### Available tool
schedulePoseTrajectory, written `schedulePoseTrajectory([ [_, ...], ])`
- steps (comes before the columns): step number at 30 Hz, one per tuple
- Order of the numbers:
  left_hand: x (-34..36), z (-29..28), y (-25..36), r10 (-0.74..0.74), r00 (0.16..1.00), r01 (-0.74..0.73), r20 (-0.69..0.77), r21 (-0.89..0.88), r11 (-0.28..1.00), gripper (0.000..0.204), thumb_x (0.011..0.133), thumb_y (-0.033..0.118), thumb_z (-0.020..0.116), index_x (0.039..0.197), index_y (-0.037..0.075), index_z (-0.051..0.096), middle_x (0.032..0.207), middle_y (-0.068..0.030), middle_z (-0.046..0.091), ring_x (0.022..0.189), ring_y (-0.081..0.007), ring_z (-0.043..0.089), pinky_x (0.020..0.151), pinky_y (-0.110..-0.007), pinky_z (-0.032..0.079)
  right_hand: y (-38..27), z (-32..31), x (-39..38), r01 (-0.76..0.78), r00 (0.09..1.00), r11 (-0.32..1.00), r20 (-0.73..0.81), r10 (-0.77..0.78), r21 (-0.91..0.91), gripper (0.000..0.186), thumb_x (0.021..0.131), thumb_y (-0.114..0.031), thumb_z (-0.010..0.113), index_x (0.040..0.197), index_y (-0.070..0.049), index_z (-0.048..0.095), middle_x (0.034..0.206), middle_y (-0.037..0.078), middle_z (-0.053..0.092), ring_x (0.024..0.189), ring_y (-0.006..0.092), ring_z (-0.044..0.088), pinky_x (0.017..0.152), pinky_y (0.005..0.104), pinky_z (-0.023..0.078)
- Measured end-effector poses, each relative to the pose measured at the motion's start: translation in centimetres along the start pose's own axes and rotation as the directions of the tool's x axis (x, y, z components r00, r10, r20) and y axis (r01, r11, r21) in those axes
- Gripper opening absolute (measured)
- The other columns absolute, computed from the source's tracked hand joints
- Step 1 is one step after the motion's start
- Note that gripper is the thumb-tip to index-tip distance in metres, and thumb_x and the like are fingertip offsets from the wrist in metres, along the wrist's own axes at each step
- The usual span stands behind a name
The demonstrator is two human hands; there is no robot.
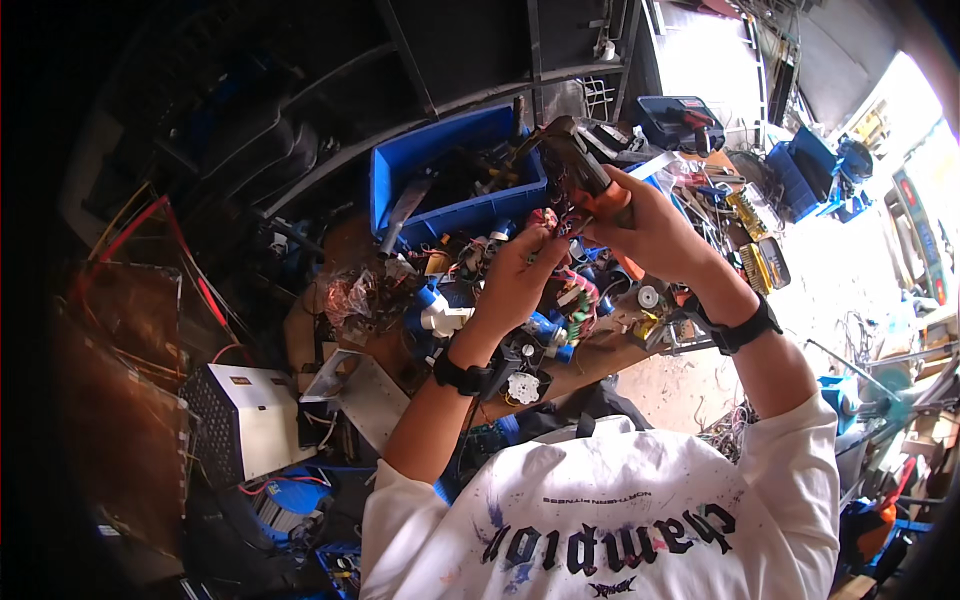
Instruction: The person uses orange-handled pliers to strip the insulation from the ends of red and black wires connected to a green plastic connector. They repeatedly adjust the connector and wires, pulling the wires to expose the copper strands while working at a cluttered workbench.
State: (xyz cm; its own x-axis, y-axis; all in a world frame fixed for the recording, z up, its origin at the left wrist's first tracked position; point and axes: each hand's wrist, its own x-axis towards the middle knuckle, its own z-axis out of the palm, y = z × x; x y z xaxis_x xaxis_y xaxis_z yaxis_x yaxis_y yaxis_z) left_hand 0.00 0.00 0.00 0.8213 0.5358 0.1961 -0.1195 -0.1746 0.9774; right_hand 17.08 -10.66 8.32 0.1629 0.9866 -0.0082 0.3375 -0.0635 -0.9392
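Note:
Over the cluttered bench, my right hand (655, 228) is closed around the orange grip of a dark-bodied hand tool (572, 150). Its exact kind does not show clearly. My left hand (515, 278) pinches a small part with reddish wires (544, 218), close against the fingers of my right hand. The two hands nearly meet, and the spot between them is partly hidden. Beneath them lie a coil of red and green wires (580, 300), blue-and-white plug-like fittings (437, 310) and other loose parts.
Behind my hands stands a blue crate (460, 215) with tools inside. A dark open case (680, 122) is at the back, with yellow bit sets (762, 262) at the right. To the left sits a white-and-black metal box (258, 420). A wire bundle (360, 298) lies on the bench.

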Motion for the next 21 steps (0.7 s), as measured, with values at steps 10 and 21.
schedulePoseTrajectory([
  [10, 0.0, 0.2, 0.4, 0.332, 0.943, -0.324, 0.033, 0.322, 0.889, 0.008, 0.089, 0.009, 0.059, 0.089, 0.001, 0.055, 0.084, -0.0033, 0.051, 0.077, -0.0111, 0.051, 0.07, -0.025, 0.042, 0.0, 0.7, -0.4, 0.127, 0.983, 0.991, -0.142, -0.119, 0.049, 0.041, 0.084, 0.001, 0.063, 0.122, 0.003, 0.047, 0.092, 0.005, 0.065, 0.087, 0.0088, 0.062, 0.08, 0.0244, 0.049],
  [21, -0.6, 0.0, 0.2, 0.322, 0.942, -0.3, -0.096, 0.186, 0.935, 0.011, 0.091, 0.01, 0.055, 0.094, 0.0, 0.055, 0.086, -0.0056, 0.047, 0.08, -0.0173, 0.05, 0.073, -0.028, 0.04, 1.0, 0.9, -1.1, 0.185, 0.978, 0.882, -0.17, -0.121, 0.434, 0.037, 0.088, 0.003, 0.059, 0.123, 0.0, 0.046, 0.103, 0.007, 0.064, 0.094, 0.0122, 0.063, 0.087, 0.027, 0.05],
])
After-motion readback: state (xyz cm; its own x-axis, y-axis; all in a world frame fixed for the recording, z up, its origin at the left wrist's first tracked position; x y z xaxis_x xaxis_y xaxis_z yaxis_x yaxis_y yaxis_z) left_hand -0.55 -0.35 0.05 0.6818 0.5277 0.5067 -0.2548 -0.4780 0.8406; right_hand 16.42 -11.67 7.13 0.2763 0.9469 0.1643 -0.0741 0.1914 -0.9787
